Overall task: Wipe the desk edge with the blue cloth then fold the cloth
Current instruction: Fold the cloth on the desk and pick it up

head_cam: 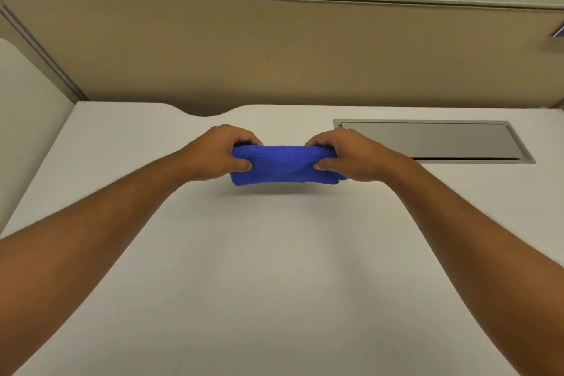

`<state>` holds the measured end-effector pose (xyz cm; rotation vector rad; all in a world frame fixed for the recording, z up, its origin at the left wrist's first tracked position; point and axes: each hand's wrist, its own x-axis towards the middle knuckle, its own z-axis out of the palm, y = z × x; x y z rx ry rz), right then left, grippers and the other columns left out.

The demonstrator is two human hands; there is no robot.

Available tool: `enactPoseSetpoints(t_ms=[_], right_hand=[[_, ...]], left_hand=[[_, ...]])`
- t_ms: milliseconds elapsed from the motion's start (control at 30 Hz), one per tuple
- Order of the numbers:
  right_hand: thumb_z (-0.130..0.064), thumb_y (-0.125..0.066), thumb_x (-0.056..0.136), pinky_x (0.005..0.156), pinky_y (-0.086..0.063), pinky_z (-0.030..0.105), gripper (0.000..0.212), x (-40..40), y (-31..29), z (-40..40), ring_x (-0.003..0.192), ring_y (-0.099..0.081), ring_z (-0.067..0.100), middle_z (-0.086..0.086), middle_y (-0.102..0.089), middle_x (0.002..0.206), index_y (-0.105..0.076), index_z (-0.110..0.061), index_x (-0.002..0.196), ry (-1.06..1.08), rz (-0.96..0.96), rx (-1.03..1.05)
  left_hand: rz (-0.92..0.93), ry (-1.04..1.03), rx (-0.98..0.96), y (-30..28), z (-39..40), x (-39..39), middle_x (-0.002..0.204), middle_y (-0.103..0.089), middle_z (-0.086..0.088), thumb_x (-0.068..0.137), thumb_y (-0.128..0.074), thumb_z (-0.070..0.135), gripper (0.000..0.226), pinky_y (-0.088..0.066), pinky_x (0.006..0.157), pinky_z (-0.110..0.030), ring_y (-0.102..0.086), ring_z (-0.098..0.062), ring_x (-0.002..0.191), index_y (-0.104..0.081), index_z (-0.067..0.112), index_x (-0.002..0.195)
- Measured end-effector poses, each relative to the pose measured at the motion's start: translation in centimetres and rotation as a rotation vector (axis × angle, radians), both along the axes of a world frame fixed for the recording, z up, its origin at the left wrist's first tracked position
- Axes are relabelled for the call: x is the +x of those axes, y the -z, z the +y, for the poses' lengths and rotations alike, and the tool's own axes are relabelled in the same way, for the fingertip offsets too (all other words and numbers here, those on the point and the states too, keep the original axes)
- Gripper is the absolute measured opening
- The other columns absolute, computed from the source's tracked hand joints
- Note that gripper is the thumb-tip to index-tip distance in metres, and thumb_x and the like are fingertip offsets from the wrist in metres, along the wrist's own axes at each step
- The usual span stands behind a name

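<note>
A blue cloth, folded into a thick band, hangs a little above the white desk, with its shadow just below it. My left hand grips the cloth's left end, thumb in front and fingers curled over the top. The right end is pinched the same way by my right hand. Both forearms reach in from the lower corners. The cloth's ends are hidden inside my fists.
A grey metal cable flap is set into the desk at the back right. A beige partition stands behind the desk, whose far edge has a curved notch. Another partition panel borders the left side.
</note>
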<state>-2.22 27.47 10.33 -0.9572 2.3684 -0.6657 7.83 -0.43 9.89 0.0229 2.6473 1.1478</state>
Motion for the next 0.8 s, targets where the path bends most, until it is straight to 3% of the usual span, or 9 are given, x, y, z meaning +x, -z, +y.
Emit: enactPoseSetpoints(t_ms=[100, 200, 300, 400, 467, 533, 600, 700, 800], right_hand=[[-0.005, -0.059, 0.093, 0.079, -0.050, 0.028, 0.038, -5.3, 0.5, -1.1, 0.099, -0.065, 0.017, -0.008, -0.075, 0.111, -0.071, -0.024, 0.123, 0.078, 0.231, -0.073], [0.008, -0.050, 0.088, 0.104, -0.050, 0.039, 0.060, -9.4, 3.4, -2.6, 0.118, -0.065, 0.026, 0.002, -0.071, 0.133, -0.065, -0.022, 0.139, 0.136, 0.470, -0.115], [0.013, -0.043, 0.091, 0.128, -0.023, 0.047, 0.077, -10.6, 8.0, -3.1, 0.153, -0.039, 0.026, 0.002, -0.042, 0.167, -0.044, -0.024, 0.158, 0.047, 0.538, 0.114], [-0.009, -0.042, 0.104, 0.131, -0.007, 0.052, 0.064, -8.9, 12.0, -2.6, 0.162, -0.019, 0.026, 0.002, -0.022, 0.175, -0.029, -0.025, 0.164, -0.001, 0.473, 0.293], [-0.025, -0.045, 0.104, 0.130, -0.013, 0.056, 0.054, -7.6, 13.6, -2.5, 0.158, -0.030, 0.029, 0.006, -0.039, 0.167, -0.041, -0.021, 0.159, 0.080, 0.519, 0.221], [-0.032, -0.049, 0.104, 0.128, -0.024, 0.057, 0.044, -7.5, 14.4, -3.1, 0.148, -0.045, 0.033, 0.010, -0.059, 0.149, -0.060, -0.014, 0.142, 0.165, 0.603, 0.100], [-0.026, -0.052, 0.106, 0.126, -0.027, 0.055, 0.040, -7.9, 14.8, -4.2, 0.149, -0.045, 0.035, 0.012, -0.058, 0.150, -0.060, -0.011, 0.141, 0.168, 0.637, 0.014], [-0.012, -0.046, 0.108, 0.130, -0.017, 0.050, 0.055, -9.0, 14.7, -5.2, 0.160, -0.026, 0.033, 0.008, -0.031, 0.171, -0.035, -0.019, 0.162, 0.067, 0.570, 0.079], [-0.007, -0.036, 0.109, 0.132, -0.009, 0.047, 0.063, -9.8, 14.4, -4.7, 0.163, -0.014, 0.029, 0.002, -0.015, 0.176, -0.018, -0.027, 0.167, 0.066, 0.533, 0.171]], left_hand=[[0.174, -0.061, -0.040, 1.1, -0.1, -5.8, 0.100, -0.074, 0.008, 0.081, -0.068, 0.000, 0.033, -0.053, 0.078, -0.033, -0.067, -0.015, 0.090, -0.072, 0.022, 0.104], [0.405, -0.167, -0.185, 3.3, -0.4, -10.2, 0.114, -0.070, 0.007, 0.081, -0.062, -0.003, 0.036, -0.052, 0.084, -0.035, -0.064, -0.017, 0.100, -0.065, 0.021, 0.108], [0.427, -0.177, -0.288, 7.3, -0.9, -12.1, 0.134, -0.063, 0.001, 0.078, -0.053, -0.013, 0.047, -0.046, 0.102, -0.035, -0.057, -0.021, 0.124, -0.062, 0.017, 0.113], [0.322, -0.032, -0.458, 11.3, -1.3, -11.1, 0.156, -0.049, -0.008, 0.086, -0.057, -0.003, 0.050, -0.021, 0.124, -0.042, -0.037, -0.030, 0.150, -0.062, 0.012, 0.134], [0.334, 0.009, -0.524, 13.1, -1.6, -10.0, 0.161, -0.041, -0.008, 0.092, -0.052, 0.015, 0.053, -0.017, 0.126, -0.048, -0.030, -0.030, 0.154, -0.055, 0.013, 0.145], [0.381, 0.016, -0.542, 14.2, -1.7, -9.6, 0.164, -0.038, -0.007, 0.099, -0.045, 0.020, 0.053, -0.019, 0.126, -0.048, -0.029, -0.032, 0.154, -0.047, 0.014, 0.152], [0.393, 0.018, -0.543, 15.0, -1.7, -10.1, 0.166, -0.034, -0.006, 0.105, -0.043, 0.009, 0.052, -0.021, 0.127, -0.048, -0.026, -0.033, 0.155, -0.039, 0.016, 0.156], [0.380, 0.037, -0.556, 15.7, -1.8, -11.9, 0.167, -0.031, -0.002, 0.100, -0.047, -0.005, 0.066, -0.022, 0.127, -0.047, -0.023, -0.032, 0.156, -0.034, 0.020, 0.159], [0.340, 0.087, -0.611, 15.0, -1.5, -13.0, 0.169, -0.026, -0.002, 0.100, -0.047, -0.001, 0.066, -0.020, 0.126, -0.048, -0.021, -0.033, 0.156, -0.030, 0.022, 0.160]])
